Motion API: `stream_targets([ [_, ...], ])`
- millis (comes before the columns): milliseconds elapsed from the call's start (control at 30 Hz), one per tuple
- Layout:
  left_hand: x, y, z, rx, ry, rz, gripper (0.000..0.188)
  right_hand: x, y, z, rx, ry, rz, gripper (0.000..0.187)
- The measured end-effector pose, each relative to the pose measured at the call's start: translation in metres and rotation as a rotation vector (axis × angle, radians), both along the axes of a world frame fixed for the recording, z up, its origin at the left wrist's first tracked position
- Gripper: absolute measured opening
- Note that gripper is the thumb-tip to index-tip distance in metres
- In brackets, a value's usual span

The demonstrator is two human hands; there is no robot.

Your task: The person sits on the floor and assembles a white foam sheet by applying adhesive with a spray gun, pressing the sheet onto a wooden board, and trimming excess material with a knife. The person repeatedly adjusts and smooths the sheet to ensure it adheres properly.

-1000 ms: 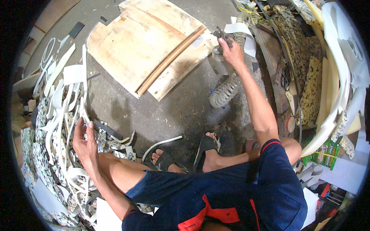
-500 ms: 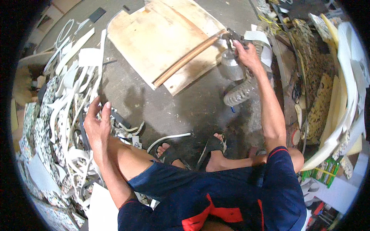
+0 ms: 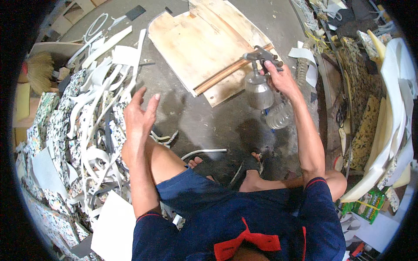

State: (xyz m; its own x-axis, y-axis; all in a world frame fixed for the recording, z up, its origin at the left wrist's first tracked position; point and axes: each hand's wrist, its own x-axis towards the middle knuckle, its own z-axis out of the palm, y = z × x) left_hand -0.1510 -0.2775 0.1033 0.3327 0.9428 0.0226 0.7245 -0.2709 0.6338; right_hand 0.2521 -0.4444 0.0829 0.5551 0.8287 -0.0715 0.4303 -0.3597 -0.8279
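Nearest us, below our shorts' hem [image 3: 187, 182], a thin white strip [image 3: 207, 151] lies on the floor by our feet. Our left grip [image 3: 140, 115] is empty, fingers apart, raised beside the tangled white offcuts [image 3: 109, 80] and speckled foam [image 3: 56, 130]; it touches nothing we can make out. Farther out, our right grip [image 3: 282, 78] is clamped around the handle of a spray gun [image 3: 263, 57], its clear cup [image 3: 259, 92] hanging beneath. The gun is ready in hand, though we cannot tell whether the trigger is pressed, and no mist shows. A coiled clear hose [image 3: 281, 116] lies behind; its join is hidden. Beyond, the wooden strip [image 3: 222, 76] is already laid across the plywood panel [image 3: 191, 48], near its closer edge. The panel looks like bare, stained wood; we cannot tell whether any coat is on it, so the spraying seems largely undone.

Against the frame a second ago, the gun now overlaps the strip's right end rather than standing just past it, its cup shows more fully, our left grip reaches farther forward, and the panel sits farther right in our view.
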Motion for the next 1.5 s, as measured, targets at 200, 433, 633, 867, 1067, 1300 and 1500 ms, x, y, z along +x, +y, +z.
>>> stream_targets([
  [200, 0.010, -0.007, 0.013, 0.052, -0.044, -0.046, 0.066, -0.024, -0.008, 0.014, 0.109, -0.226, -0.041, 0.043],
  [433, 0.006, -0.029, 0.038, 0.139, -0.101, -0.084, 0.066, -0.011, -0.078, 0.099, -0.059, -0.122, -0.063, 0.052],
  [633, -0.021, -0.018, 0.029, 0.220, -0.274, 0.008, 0.056, 0.033, -0.194, 0.198, -0.002, -0.187, -0.152, 0.042],
  [867, -0.147, -0.037, 0.057, 0.420, -0.411, 0.231, 0.040, 0.053, -0.361, 0.154, 0.368, -0.065, -0.318, 0.033],
  [1067, -0.266, -0.089, 0.025, 0.270, 0.007, 0.487, 0.069, 0.001, -0.437, -0.004, 0.381, -0.062, -0.869, 0.055],
  [1300, -0.369, -0.122, -0.008, 0.417, -0.083, 0.427, 0.053, -0.021, -0.455, -0.149, -0.009, -0.090, -1.070, 0.078],
  [1500, -0.364, -0.183, 0.015, 0.443, -0.080, 0.603, 0.045, 0.002, -0.472, -0.226, 0.177, -0.167, -1.112, 0.081],
])
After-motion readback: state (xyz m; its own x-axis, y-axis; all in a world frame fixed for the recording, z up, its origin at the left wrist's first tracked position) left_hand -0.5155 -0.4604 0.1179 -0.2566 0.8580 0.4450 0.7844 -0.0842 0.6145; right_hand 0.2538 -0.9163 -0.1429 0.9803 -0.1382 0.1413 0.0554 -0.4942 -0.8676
